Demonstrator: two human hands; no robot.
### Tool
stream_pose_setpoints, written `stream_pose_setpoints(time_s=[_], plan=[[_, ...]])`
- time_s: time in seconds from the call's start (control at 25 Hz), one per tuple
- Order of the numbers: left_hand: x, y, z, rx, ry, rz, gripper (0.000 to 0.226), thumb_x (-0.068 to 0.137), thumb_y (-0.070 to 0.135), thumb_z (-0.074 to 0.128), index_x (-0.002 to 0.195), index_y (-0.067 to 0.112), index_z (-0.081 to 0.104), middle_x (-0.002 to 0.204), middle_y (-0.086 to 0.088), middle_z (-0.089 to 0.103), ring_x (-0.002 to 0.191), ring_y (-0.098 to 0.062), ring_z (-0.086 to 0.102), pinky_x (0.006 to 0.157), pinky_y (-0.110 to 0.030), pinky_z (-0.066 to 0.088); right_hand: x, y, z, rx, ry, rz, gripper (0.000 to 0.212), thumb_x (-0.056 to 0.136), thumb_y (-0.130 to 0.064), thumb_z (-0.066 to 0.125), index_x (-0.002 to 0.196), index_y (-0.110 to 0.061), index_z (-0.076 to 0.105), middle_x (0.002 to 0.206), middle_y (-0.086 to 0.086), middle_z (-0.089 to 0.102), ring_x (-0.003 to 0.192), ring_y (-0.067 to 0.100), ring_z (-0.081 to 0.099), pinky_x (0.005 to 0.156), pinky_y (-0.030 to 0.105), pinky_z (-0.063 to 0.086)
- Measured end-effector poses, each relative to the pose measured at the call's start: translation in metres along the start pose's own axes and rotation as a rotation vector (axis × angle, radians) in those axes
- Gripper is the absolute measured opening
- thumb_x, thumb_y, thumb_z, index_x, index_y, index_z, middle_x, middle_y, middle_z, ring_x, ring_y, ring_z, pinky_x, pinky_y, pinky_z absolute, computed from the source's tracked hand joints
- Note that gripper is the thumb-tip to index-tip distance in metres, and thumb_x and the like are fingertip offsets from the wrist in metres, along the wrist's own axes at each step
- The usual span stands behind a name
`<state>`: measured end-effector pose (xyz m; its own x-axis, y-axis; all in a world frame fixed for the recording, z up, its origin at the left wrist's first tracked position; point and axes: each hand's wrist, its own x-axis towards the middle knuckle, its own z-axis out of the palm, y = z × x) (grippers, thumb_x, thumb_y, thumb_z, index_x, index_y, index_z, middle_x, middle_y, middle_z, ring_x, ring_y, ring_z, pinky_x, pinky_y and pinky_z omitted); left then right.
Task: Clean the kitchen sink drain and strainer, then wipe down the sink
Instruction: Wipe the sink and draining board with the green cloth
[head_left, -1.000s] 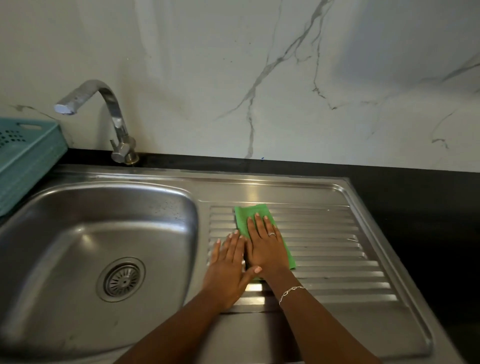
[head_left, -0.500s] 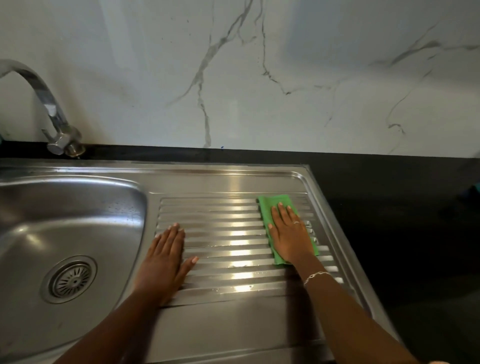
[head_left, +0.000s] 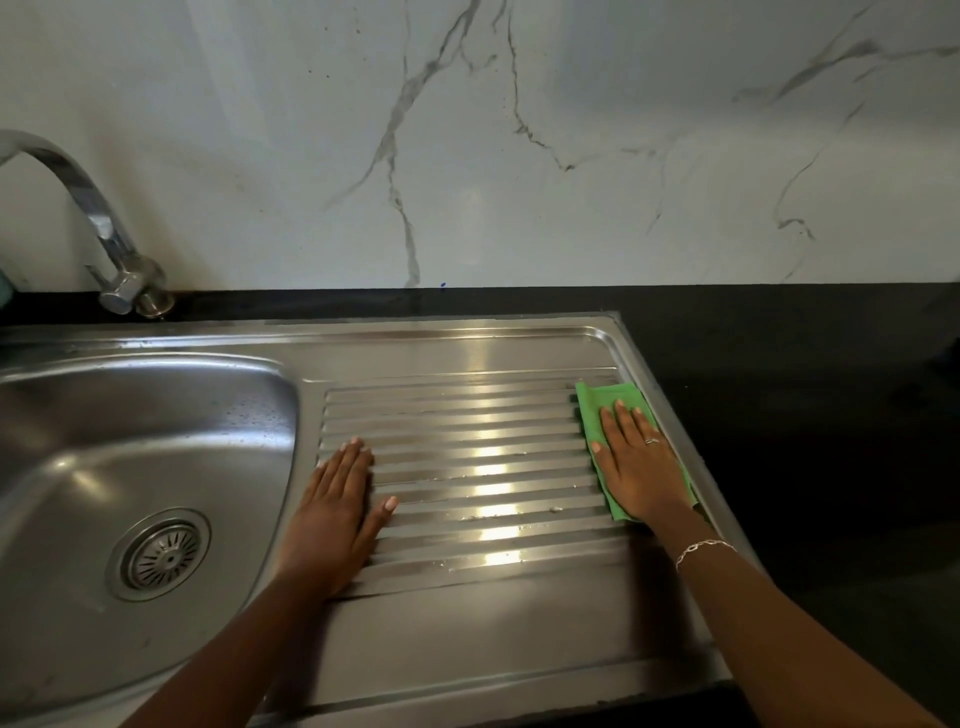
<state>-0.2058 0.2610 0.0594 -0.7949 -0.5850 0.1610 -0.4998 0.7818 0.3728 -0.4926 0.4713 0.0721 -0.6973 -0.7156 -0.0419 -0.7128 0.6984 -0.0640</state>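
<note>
Far left, I saw the strainer (head_left: 162, 555) seated in the basin (head_left: 104, 441). I had the left hand (head_left: 332, 525) flat on the drainboard (head_left: 483, 426), fingers pressed together, thumb out. At the ribs' right edge the cloth (head_left: 605, 400) lay spread under the right hand (head_left: 636, 467), fingers straight and slightly apart, pinching nothing. I judged the cloth soft, light, and apt to bunch on wet ribs, so a flat palm on its middle seemed the best hold.
</note>
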Motion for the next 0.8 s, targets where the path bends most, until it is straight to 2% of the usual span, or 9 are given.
stream_pose_setpoints(time_s=[0.12, 0.32, 0.44, 0.52, 0.6, 0.64, 0.68, 0.76, 0.8], plan=[[-0.001, 0.002, -0.003, -0.087, 0.003, -0.021, 0.108, 0.072, 0.080, -0.008, 0.143, 0.007, 0.028, 0.152, -0.009, 0.025, 0.141, -0.019, 0.020, 0.115, -0.027, 0.007, -0.005, -0.013, 0.004, -0.018, 0.041, 0.038, 0.091, 0.073, -0.060, -0.018, 0.146, -0.013, 0.008, 0.156, 0.013, 0.010, 0.144, 0.031, 0.008, 0.117, 0.043, 0.009], [-0.001, 0.005, -0.006, -0.244, 0.031, -0.038, 0.107, 0.071, 0.082, -0.002, 0.143, 0.009, 0.026, 0.152, -0.008, 0.026, 0.139, -0.012, 0.019, 0.115, -0.027, 0.009, -0.016, -0.052, 0.007, 0.013, 0.054, 0.032, 0.093, 0.071, -0.060, -0.023, 0.146, -0.013, 0.006, 0.156, 0.013, 0.006, 0.144, 0.029, 0.005, 0.117, 0.041, 0.005], [-0.004, 0.004, -0.006, -0.408, 0.082, -0.058, 0.103, 0.074, 0.082, 0.007, 0.142, 0.009, 0.029, 0.150, -0.007, 0.030, 0.137, -0.013, 0.023, 0.115, -0.032, 0.018, -0.020, -0.080, 0.010, 0.035, 0.053, 0.026, 0.091, 0.071, -0.057, -0.022, 0.146, -0.014, 0.005, 0.157, 0.012, 0.005, 0.145, 0.029, 0.004, 0.117, 0.042, 0.005], [-0.007, 0.004, -0.009, -0.603, 0.136, -0.107, 0.098, 0.075, 0.081, 0.018, 0.141, 0.011, 0.031, 0.148, -0.002, 0.033, 0.137, -0.012, 0.028, 0.112, -0.023, 0.023, -0.023, -0.102, 0.012, 0.057, 0.070, 0.003, 0.101, 0.068, -0.062, -0.032, 0.146, -0.013, 0.009, 0.156, 0.013, 0.008, 0.144, 0.031, 0.006, 0.117, 0.043, 0.007], [-0.010, 0.004, -0.016, -0.791, 0.199, -0.180, 0.091, 0.077, 0.075, 0.029, 0.141, 0.011, 0.032, 0.142, 0.003, 0.039, 0.132, 0.000, 0.033, 0.104, -0.005, 0.024, -0.025, -0.124, 0.015, 0.076, 0.105, -0.011, 0.102, 0.071, -0.061, -0.032, 0.145, -0.011, 0.016, 0.155, 0.016, 0.014, 0.143, 0.034, 0.011, 0.116, 0.045, 0.011], [-0.010, 0.003, -0.019, -0.864, 0.220, -0.224, 0.085, 0.078, 0.068, 0.032, 0.141, 0.011, 0.032, 0.138, 0.007, 0.044, 0.127, 0.007, 0.036, 0.101, -0.001, 0.024, -0.026, -0.134, 0.016, 0.079, 0.114, -0.012, 0.100, 0.074, -0.060, -0.030, 0.145, -0.010, 0.019, 0.154, 0.016, 0.016, 0.142, 0.035, 0.014, 0.116, 0.046, 0.012], [-0.010, 0.002, -0.022, -0.921, 0.240, -0.268, 0.080, 0.080, 0.062, 0.032, 0.141, 0.011, 0.033, 0.134, 0.008, 0.046, 0.124, 0.008, 0.039, 0.102, -0.004, 0.026, -0.027, -0.144, 0.016, 0.078, 0.117, -0.014, 0.101, 0.073, -0.059, -0.032, 0.144, -0.010, 0.020, 0.154, 0.017, 0.017, 0.142, 0.035, 0.014, 0.116, 0.047, 0.012], [-0.011, -0.001, -0.026, -0.994, 0.274, -0.348, 0.067, 0.085, 0.050, 0.032, 0.140, 0.011, 0.035, 0.139, 0.001, 0.044, 0.131, -0.006, 0.038, 0.109, -0.019, 0.027, -0.030, -0.163, 0.017, 0.073, 0.095, -0.031, 0.105, 0.070, -0.058, -0.037, 0.145, -0.010, 0.019, 0.154, 0.016, 0.017, 0.142, 0.035, 0.014, 0.116, 0.046, 0.012], [-0.012, -0.001, -0.028, -1.023, 0.288, -0.382, 0.063, 0.087, 0.045, 0.031, 0.139, 0.010, 0.035, 0.142, -0.002, 0.042, 0.132, -0.010, 0.037, 0.109, -0.020, 0.028, -0.031, -0.174, 0.017, 0.072, 0.091, -0.032, 0.103, 0.072, -0.057, -0.035, 0.144, -0.010, 0.022, 0.153, 0.017, 0.019, 0.142, 0.035, 0.017, 0.115, 0.046, 0.014]])
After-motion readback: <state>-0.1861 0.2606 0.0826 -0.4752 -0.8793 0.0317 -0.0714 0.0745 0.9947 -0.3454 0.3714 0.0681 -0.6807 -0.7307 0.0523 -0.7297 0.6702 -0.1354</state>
